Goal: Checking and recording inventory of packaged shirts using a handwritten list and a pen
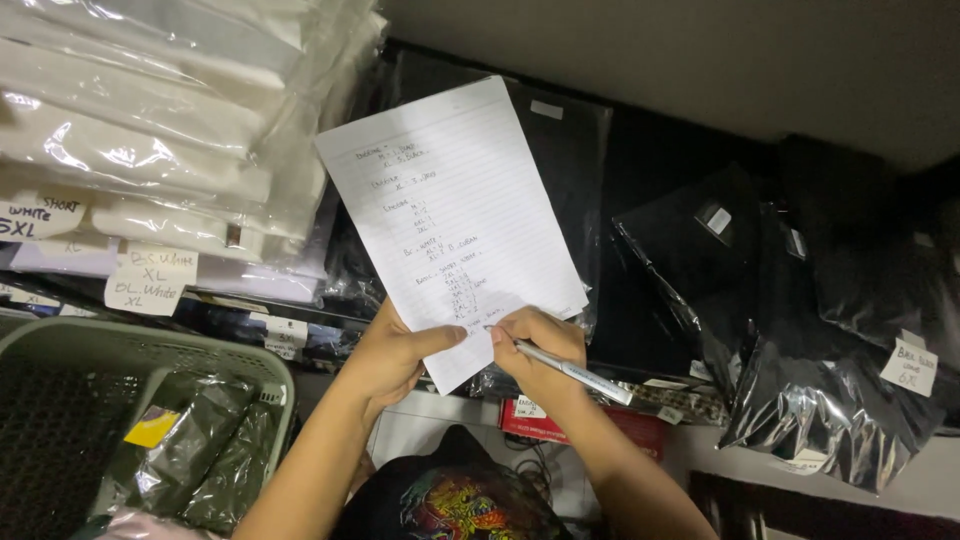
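Under right hand [535,350]: pen [575,372] tip hidden; paper [450,215] writing illegible.

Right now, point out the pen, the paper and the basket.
pen [572,371], head view, middle of its silver barrel
paper [450,200], head view, centre of the lined sheet
basket [150,341], head view, its pale upper rim

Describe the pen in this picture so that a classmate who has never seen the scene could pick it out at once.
Start at the lined white sheet of paper held up in front of the shelves of bagged clothes. At its lower edge are two hands: the left hand pinches the sheet, the right hand writes. The pen is the slim silver stick slanting out of that right hand, the only metallic thing among paper and plastic bags.
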